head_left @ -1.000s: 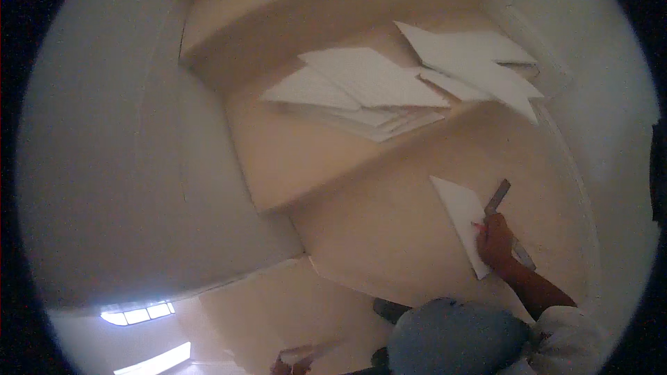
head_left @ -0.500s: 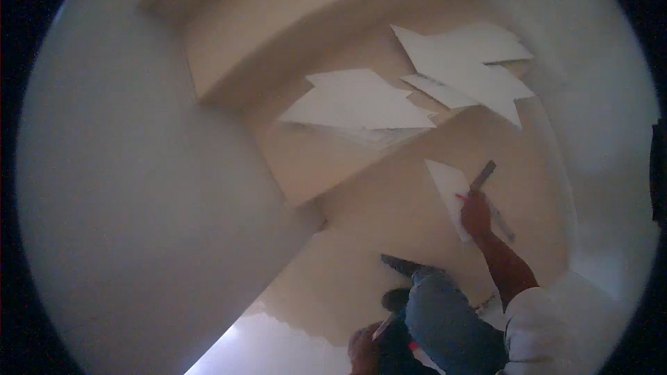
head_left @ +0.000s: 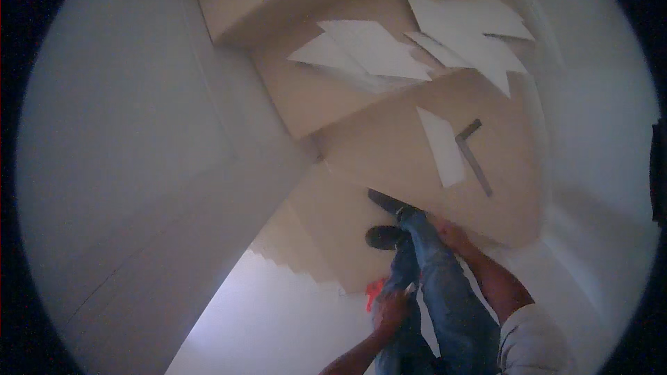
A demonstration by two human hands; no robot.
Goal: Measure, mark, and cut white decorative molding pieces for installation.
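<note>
My left hand (head_left: 390, 311) is closed in front of my shin. A small pale tip shows at its fingers, and what it holds is too blurred to name. A bright red thing (head_left: 374, 294) shows beside that hand; I cannot tell whether it is held. My right hand (head_left: 453, 235) is low beside my other leg, its fingers partly hidden and blurred. Beyond it, on the tan step, lie a narrow white slanted panel (head_left: 442, 149) and an L-shaped tool (head_left: 474, 156) with a short dark arm and a longer grey one. Neither is touched by a hand.
On the step above lie two groups of overlapping white cut panels (head_left: 368, 48), (head_left: 465, 35). Tan winding stairs (head_left: 306, 107) rise between a pale wall (head_left: 125, 167) at left and another wall (head_left: 597, 132) at right. My shoes (head_left: 389, 201) stand on a lower step.
My right hand has left the white panel and the L-shaped tool and come back beside my leg. More of my left forearm shows. The view has shifted, so the stairs appear higher.
</note>
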